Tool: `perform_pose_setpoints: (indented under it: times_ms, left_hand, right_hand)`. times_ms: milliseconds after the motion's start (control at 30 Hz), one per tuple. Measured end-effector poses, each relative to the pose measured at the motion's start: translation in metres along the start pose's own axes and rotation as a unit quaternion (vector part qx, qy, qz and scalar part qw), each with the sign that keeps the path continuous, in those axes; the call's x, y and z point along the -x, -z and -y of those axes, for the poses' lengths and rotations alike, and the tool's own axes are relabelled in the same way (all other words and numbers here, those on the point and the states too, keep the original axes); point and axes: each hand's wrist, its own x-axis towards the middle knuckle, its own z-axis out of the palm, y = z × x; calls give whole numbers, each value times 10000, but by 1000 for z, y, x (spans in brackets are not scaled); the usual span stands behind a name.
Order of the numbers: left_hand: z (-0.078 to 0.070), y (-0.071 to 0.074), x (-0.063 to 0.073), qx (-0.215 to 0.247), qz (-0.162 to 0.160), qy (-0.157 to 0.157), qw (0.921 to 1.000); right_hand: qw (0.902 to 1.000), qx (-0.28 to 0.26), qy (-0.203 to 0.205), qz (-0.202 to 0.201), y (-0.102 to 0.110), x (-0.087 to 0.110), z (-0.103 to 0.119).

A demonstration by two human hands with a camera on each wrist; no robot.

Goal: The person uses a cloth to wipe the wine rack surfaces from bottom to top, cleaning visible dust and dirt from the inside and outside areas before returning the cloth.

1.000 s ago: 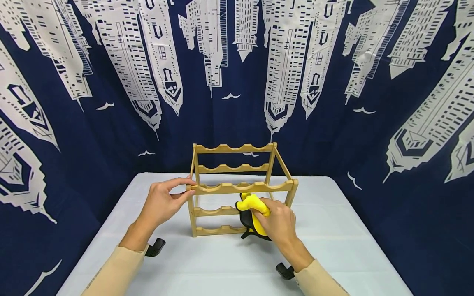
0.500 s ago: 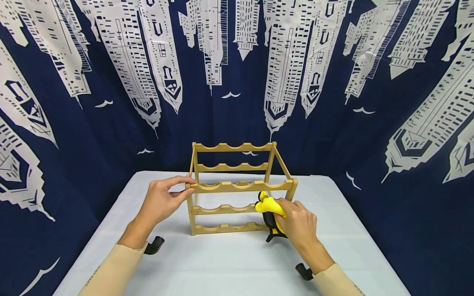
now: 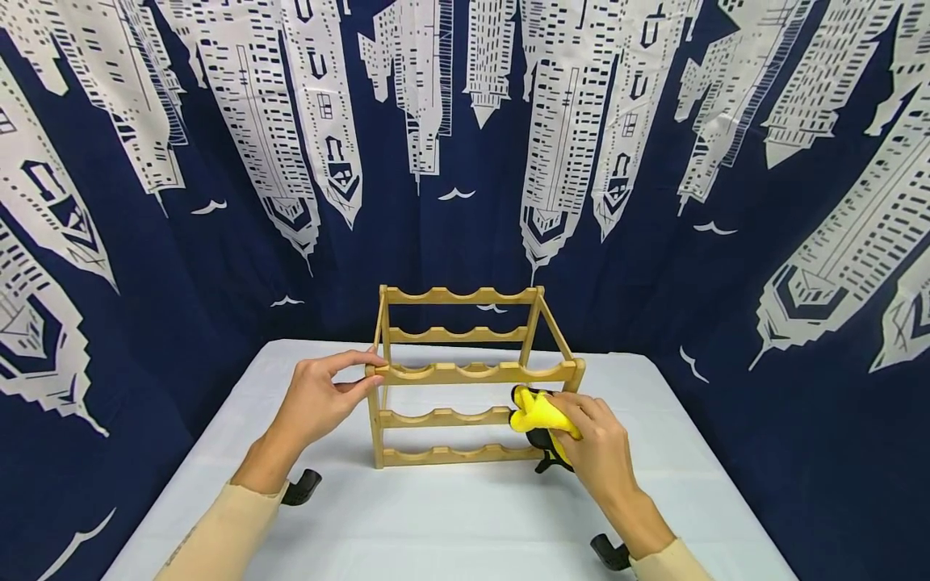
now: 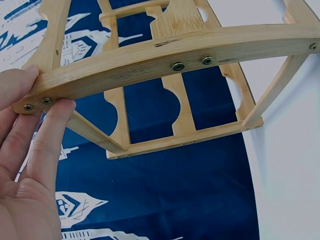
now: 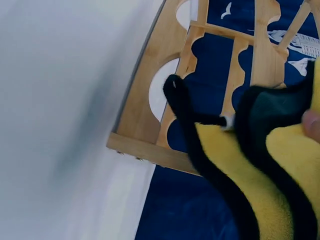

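Note:
A light wooden wine rack (image 3: 443,418) with scalloped rails stands on the table. At its upper left front corner, my left hand (image 3: 314,403) pinches the frame between thumb and fingers; the left wrist view shows the fingertips against the side bar (image 4: 135,67) by its screws. My right hand (image 3: 601,444) grips a bunched yellow cloth (image 3: 541,413) with black edging and a dark underside. It lies against the front of the rack near the right post, covering the right ends of the lower rails. In the right wrist view, cloth folds (image 5: 235,170) hang before the rack.
A pale cloth covers the table (image 3: 436,524). Behind it hangs a navy curtain (image 3: 450,242) printed with white buildings and birds. Black wrist mounts (image 3: 301,487) stick out from both sleeves.
My right hand has moved to the right with the cloth along the rack's front, from about the middle to the right post. My left hand keeps its hold on the corner.

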Motion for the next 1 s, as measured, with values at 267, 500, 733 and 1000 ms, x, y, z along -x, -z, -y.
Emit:
perform_pose_setpoints:
  times_ms: [267,500,733,1000]
  left_hand:
    - [1,3,0,125,89,-7,9999]
    - [2,5,1,252,179,27,9995]
    - [4,5,4,294,258,121,9992]
    - [7,5,5,388,382,117,9985]
  right_hand:
    - [9934,-1147,-61,-56,-1,5,3]
    - [9851,-1705,221,-17,-9,-3,15]
    - [9798,-1897,604,190,-20,-21,36]
    - [9761,-1837,723,903,-28,-42,62]
